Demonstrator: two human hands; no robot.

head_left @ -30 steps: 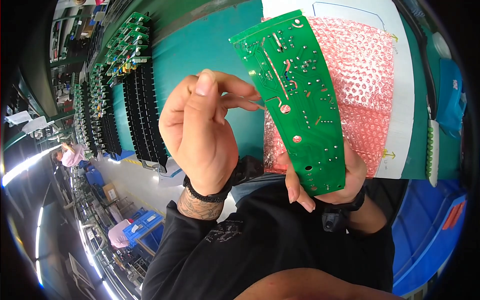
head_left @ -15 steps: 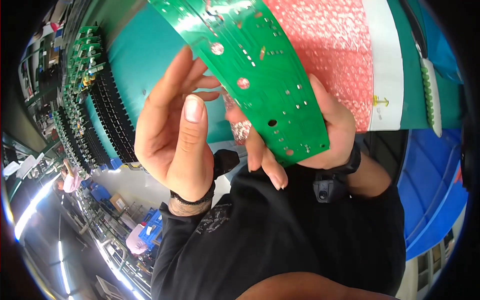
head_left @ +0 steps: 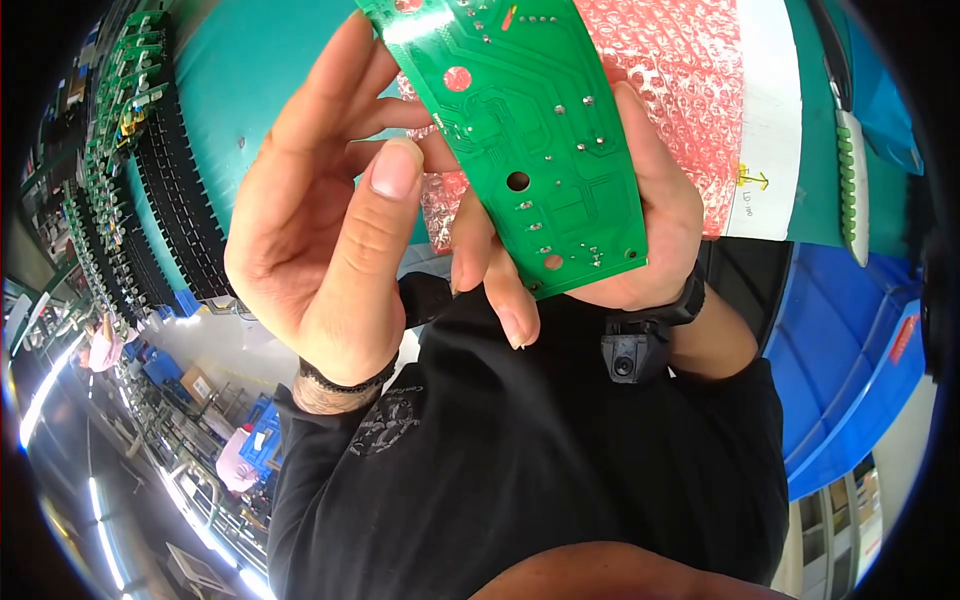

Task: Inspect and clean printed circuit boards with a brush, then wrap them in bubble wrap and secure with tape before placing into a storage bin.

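A long green circuit board (head_left: 540, 150) with small solder points, traces and several round holes is tilted in front of me, its far end cut off by the top of the picture. My right hand (head_left: 660, 215) grips it from beneath: the thumb lies along the right edge, and fingertips come out past the lower left edge. At the board's left edge is my left hand (head_left: 320, 220), its thumb raised and its fingers apart. Some left fingertips pass behind the board, so whether they touch it cannot be told.
Pink bubble wrap (head_left: 690, 110) and a white sheet (head_left: 770, 120) lie on the green work surface (head_left: 260, 80). At the right are a green-and-white-handled tool (head_left: 853, 190) and a blue bin (head_left: 850, 370). Upright circuit boards (head_left: 130, 100) stand in black racks (head_left: 185, 200) at left.
The board has shifted slightly up and left in the picture, and tilts differently. My left hand has come in along its left edge. The right hand keeps its grip.
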